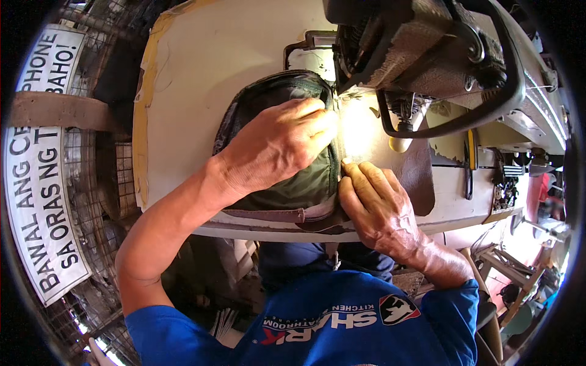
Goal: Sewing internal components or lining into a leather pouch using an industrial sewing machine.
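Over the cream tabletop [189, 73] the left hand [282, 137] arches, grip pinching the bag [302, 189], while the right hand [379, 206] curls, grip unclear.

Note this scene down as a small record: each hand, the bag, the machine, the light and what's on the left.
Left hand: curled over the bag's right side, fingertips partly hidden
Right hand: fingers by the bag's right edge, nearer the person
Bag: dark fabric, greenish inside, lying on the pale table
Sewing machine: upper right, beyond the right hand
Light: bright patch beside the bag
Left side: white sign, wire mesh
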Demonstrator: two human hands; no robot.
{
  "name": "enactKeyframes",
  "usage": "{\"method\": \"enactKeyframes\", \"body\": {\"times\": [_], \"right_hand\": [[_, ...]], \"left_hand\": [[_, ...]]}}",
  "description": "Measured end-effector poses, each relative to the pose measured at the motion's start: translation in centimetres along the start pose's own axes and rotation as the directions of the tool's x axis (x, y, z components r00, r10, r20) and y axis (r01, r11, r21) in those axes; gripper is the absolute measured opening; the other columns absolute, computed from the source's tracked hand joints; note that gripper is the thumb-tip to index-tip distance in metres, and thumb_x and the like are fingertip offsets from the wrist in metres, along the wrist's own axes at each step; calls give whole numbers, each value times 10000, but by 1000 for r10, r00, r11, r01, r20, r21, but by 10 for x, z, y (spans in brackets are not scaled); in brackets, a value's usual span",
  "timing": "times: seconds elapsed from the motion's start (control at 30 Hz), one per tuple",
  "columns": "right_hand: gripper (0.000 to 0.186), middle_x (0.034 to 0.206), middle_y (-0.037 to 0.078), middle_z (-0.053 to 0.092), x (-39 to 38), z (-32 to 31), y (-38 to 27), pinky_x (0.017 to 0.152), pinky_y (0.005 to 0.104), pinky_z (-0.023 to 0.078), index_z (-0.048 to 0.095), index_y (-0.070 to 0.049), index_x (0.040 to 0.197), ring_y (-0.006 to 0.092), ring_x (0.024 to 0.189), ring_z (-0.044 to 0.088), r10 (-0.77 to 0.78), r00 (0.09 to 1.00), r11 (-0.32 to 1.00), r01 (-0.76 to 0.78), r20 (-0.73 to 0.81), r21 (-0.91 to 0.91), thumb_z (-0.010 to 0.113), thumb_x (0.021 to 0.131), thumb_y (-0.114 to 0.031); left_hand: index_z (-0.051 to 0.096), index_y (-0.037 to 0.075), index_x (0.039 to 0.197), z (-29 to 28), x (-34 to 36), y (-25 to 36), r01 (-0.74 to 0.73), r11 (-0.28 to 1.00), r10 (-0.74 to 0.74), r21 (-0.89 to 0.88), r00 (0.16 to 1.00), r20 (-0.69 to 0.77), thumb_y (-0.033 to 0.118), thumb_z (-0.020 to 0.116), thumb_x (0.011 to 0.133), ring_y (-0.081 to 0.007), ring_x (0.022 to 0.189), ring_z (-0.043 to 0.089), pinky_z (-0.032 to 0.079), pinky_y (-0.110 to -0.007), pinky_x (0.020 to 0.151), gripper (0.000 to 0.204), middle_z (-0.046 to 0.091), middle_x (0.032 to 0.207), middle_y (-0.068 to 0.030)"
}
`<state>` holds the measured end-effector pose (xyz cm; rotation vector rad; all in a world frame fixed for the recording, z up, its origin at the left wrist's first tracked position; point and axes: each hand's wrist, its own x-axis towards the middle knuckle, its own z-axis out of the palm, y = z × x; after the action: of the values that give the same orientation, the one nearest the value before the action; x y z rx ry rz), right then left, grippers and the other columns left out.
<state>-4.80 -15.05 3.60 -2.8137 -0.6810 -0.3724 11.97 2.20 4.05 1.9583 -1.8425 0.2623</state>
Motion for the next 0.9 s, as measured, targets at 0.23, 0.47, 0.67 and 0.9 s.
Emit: {"method": "enactKeyframes", "body": {"times": [0.23, 0.47, 0.67, 0.9], "right_hand": [[382, 1189, 223, 670, -6, 8, 0, 826, 370, 506, 623, 11, 1085, 275, 1106, 639, -44, 997, 995, 38, -63, -96, 637, 758, -186], [393, 1205, 206, 661, -6, 10, -2, 820, 371, 512, 624, -4, 1090, 258, 1063, 628, -63, 994, 991, 53, -86, -119, 633, 761, -218], [386, 1162, 212, 669, -9, 16, -2, 817, 381, 520, 637, 12, 1094, 274, 1036, 637, -71, 987, 992, 54, -142, -118, 634, 772, -199], [387, 1136, 206, 669, -11, 15, -2, 824, 383, 523, 658, 30, 1100, 279, 1006, 636, -108, 983, 990, 93, -149, -107, 637, 780, -188]], "left_hand": [[690, -32, 1105, -13, 0, -1, 27, 999, -24, -20, 994, 111, 57, 649, 834, -326, 960, 686, 578, -396, 823, 287, 700, 1047, -169], [671, -65, 1072, -10, -3, -2, -15, 999, 11, 40, 996, 92, 54, 633, 771, -293, 1046, 646, 589, -363, 875, 326, 669, 1098, -146], [672, -61, 1070, -7, 0, -3, -21, 999, 17, 42, 997, 80, 59, 635, 773, -293, 1043, 647, 588, -360, 871, 322, 672, 1080, -143], [689, -63, 1129, -14, -1, 3, 23, 999, -28, 36, 988, 153, 28, 617, 816, -330, 1088, 676, 567, -401, 937, 333, 696, 1159, -190]]}}
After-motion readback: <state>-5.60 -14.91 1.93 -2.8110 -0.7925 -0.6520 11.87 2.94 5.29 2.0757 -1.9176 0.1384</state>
